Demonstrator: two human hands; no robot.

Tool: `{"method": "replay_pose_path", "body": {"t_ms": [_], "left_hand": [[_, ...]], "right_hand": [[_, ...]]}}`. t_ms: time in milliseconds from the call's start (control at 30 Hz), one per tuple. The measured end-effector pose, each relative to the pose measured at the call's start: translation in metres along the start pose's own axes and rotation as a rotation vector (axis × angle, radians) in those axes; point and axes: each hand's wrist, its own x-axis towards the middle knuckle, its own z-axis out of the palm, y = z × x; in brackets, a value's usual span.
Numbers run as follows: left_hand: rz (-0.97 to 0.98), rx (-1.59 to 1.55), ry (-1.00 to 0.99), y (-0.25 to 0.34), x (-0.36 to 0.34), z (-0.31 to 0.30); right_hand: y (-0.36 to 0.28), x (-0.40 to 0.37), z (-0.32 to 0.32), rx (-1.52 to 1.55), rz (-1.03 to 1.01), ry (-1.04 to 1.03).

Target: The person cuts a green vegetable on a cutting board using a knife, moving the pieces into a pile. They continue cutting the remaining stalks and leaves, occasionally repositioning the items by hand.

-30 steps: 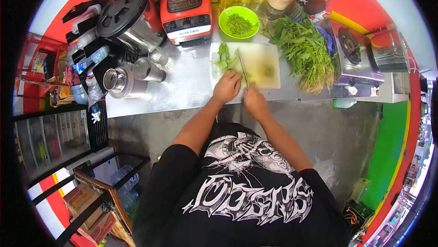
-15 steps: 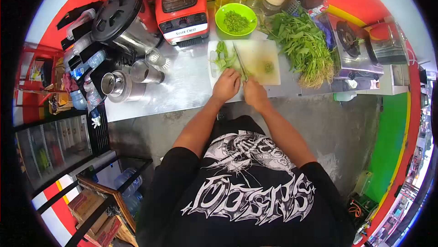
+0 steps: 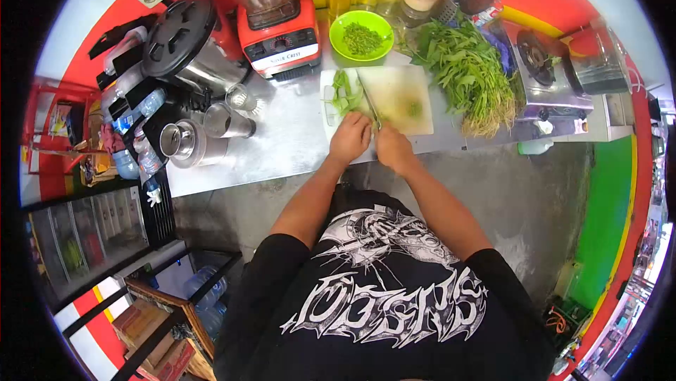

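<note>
Right hand (image 3: 393, 148), fingers wrapped round the knife (image 3: 369, 101) handle; left hand (image 3: 350, 136), fingers curled together, pins leafy stems (image 3: 344, 92) at the cutting board's (image 3: 401, 82) left edge. Stems probably light, limp, slippery: best gripped bunched, near the blade.

The person wears a loose black T-shirt (image 3: 422, 353) with short sleeves (image 3: 271, 268) that end above the elbow and leave both forearms bare. A large print (image 3: 384, 296) covers the front in white and grey (nothing else breaks the black cloth). Its lower part is a band of jagged, spiky lettering with pointed strokes at either end. Above that sits a pale line drawing that looks like a skeleton figure, though the curved lens makes it hard to be sure. The left hand (image 3: 350, 138) and right hand (image 3: 393, 150) are bare.
</note>
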Motion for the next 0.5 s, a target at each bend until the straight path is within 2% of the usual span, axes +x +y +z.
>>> {"method": "replay_pose_path", "body": {"t_ms": [67, 100, 200, 400, 500], "left_hand": [[0.008, 0.014, 0.021, 0.003, 0.001, -0.001], [0.0, 0.024, 0.006, 0.002, 0.001, -0.001], [-0.015, 0.054, 0.003, 0.006, 0.001, 0.0], [-0.014, 0.138, 0.002, 0.009, 0.002, 0.003], [-0.02, 0.151, 0.011, 0.011, 0.003, 0.004]], "right_hand": [[-0.006, -0.018, -0.001, -0.054, 0.044, -0.024], [-0.013, -0.027, -0.001, -0.039, 0.07, 0.036], [-0.004, -0.02, 0.016, -0.048, 0.125, 0.0], [0.013, -0.011, 0.006, 0.018, 0.053, 0.041], [0.026, -0.015, -0.001, 0.018, 0.134, 0.04]]}}
